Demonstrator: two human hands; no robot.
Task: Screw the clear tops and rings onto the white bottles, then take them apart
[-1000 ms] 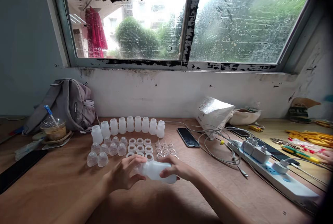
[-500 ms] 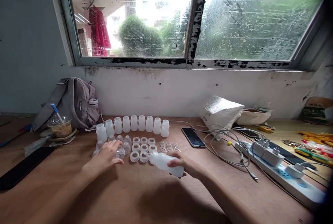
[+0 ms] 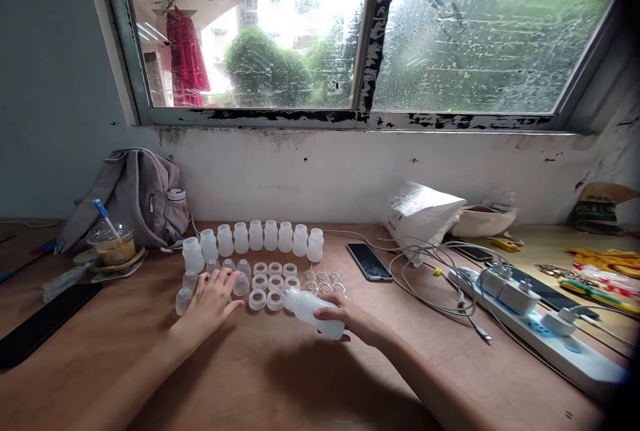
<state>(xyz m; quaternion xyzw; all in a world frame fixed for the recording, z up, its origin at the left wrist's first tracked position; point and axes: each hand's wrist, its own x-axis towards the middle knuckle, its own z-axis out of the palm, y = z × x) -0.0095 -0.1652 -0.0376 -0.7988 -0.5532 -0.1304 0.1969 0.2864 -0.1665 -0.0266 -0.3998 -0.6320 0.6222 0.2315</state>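
My right hand [image 3: 336, 319] is wrapped round a frosted white baby bottle [image 3: 310, 311], tilted so its neck points left over the front white rings. My left hand [image 3: 216, 301] reaches over the clear dome caps [image 3: 241, 282], fingers stretched out and palm down. It hides some of the caps, and whether the fingertips touch one is unclear. Between the hands, white collar rings [image 3: 275, 282] lie in rows. Beside them are small thin rings [image 3: 323, 277]. Behind stands a curved row of open frosted bottles [image 3: 256, 236].
A black phone [image 3: 370, 261] lies right of the bottles. Cables [image 3: 425, 284] loop towards a white power strip [image 3: 540, 331]. On the left are a drink cup [image 3: 113, 244], a dark flat object [image 3: 47, 324] and a grey backpack [image 3: 140, 197]. A white bag [image 3: 420, 214] leans near the wall.
My left hand has shifted slightly right and lower, uncovering a dome cap at the front left. The bottle in my right hand has tilted a little more. The view has shifted slightly.
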